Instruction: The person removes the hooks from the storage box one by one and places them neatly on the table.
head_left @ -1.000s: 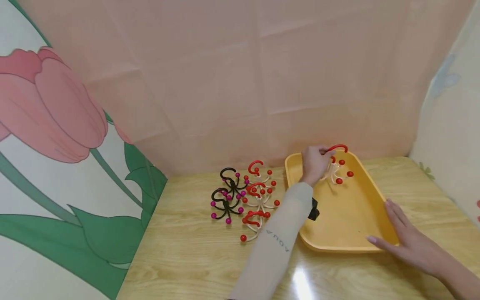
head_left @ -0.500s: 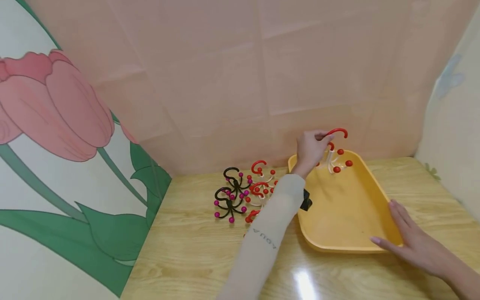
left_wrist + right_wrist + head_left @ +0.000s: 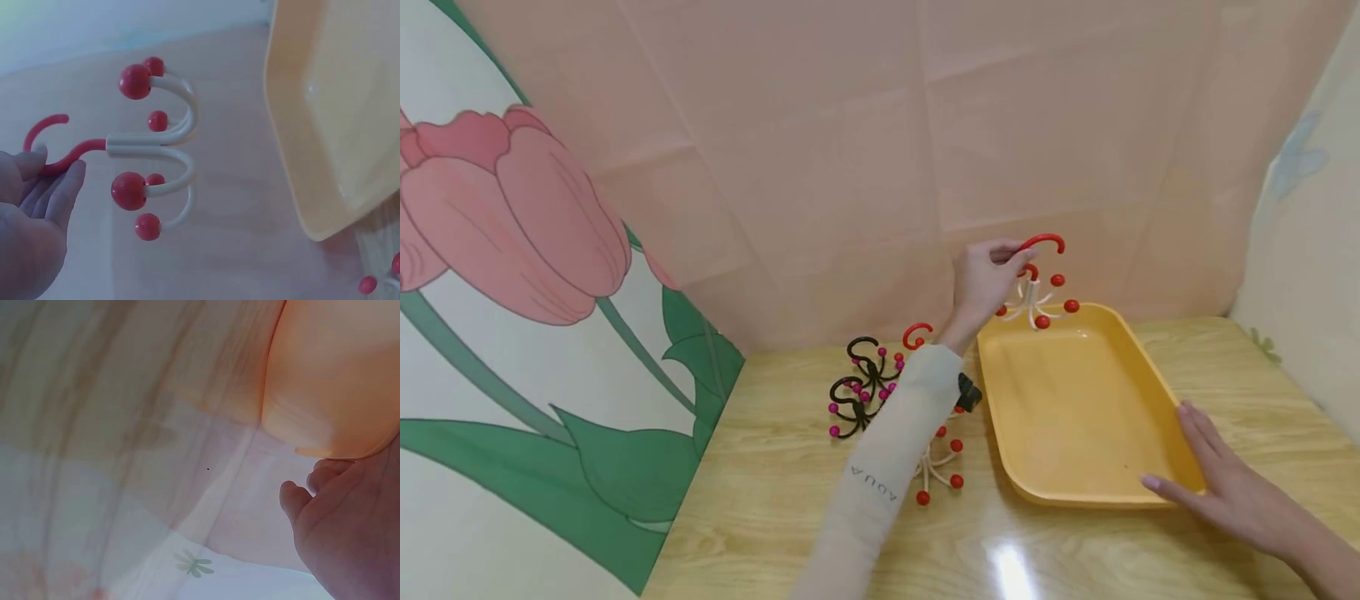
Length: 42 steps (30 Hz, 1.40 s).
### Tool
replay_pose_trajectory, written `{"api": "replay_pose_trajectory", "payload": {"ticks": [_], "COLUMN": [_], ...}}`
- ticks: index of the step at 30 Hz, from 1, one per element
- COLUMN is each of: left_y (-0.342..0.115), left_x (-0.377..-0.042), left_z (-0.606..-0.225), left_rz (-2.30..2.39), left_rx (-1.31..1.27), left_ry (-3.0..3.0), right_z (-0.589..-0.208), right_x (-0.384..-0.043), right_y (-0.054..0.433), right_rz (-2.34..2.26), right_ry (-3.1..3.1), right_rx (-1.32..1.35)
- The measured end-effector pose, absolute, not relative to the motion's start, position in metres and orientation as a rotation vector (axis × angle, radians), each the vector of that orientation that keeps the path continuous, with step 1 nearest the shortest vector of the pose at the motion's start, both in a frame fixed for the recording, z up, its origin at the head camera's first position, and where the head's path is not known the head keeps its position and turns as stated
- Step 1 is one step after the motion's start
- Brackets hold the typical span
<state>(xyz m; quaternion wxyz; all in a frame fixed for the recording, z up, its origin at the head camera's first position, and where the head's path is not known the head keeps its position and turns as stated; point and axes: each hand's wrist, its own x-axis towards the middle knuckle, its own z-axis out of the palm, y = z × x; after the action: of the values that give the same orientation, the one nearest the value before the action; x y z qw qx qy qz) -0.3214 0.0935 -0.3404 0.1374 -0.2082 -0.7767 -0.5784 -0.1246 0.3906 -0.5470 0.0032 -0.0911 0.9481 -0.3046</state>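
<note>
My left hand (image 3: 985,282) pinches the red crook of a hanging hook (image 3: 1032,293) between thumb and fingers. This hook has a white stem that splits into several curved arms tipped with red balls; in the left wrist view the multi-arm hook (image 3: 128,145) shows whole, its crook in my fingers. It hangs above the far left corner of a yellow tray (image 3: 1075,408). At the near right corner of that tray rests my right hand (image 3: 1232,492), thumb over the front rim and fingers along the right side.
Left of the tray lie black hooks (image 3: 859,410) with magenta balls. More red-and-white hooks (image 3: 927,468) lie beside them, partly hidden by my left sleeve (image 3: 880,450). A pink cloth (image 3: 820,208) hangs behind the wooden table (image 3: 737,517).
My left hand has lifted the red-and-white hook up out of the tray and carried it left to the far left corner. My right hand stays at the tray's corner.
</note>
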Motion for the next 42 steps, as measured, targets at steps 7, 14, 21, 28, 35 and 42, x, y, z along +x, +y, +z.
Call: {"api": "replay_pose_trajectory", "payload": {"ticks": [7,14,21,28,35,42], "left_y": [0.07,0.051,0.034,0.015,-0.009,-0.038], "left_x": [-0.311,-0.299,-0.289,-0.279,-0.265,-0.249], "left_z": [-0.33,-0.33,-0.327,-0.325,-0.32,-0.318], "left_rz": [-1.68,-1.689,-1.801,-1.943,-1.98,-1.971], "left_rx": [-0.642,-0.589,-0.551,-0.576,-0.56,-0.56], "left_ry": [-2.225,-2.232,-2.193,-2.035,-2.007,-1.986], "right_z": [-0.549,-0.548,-0.549,-0.552,-0.555,-0.553], "right_x": [-0.125,-0.126,-0.124,-0.125,-0.126,-0.125], "right_y": [0.393,0.396,0.396,0.398,0.397,0.399], "right_rz": [-0.951,-0.936,-0.934,-0.961,-0.958,-0.926], "right_ry": [2.976,2.976,2.992,3.015,3.026,3.007], "right_rx": [-0.297,-0.3,-0.324,-0.344,-0.349,-0.322]}}
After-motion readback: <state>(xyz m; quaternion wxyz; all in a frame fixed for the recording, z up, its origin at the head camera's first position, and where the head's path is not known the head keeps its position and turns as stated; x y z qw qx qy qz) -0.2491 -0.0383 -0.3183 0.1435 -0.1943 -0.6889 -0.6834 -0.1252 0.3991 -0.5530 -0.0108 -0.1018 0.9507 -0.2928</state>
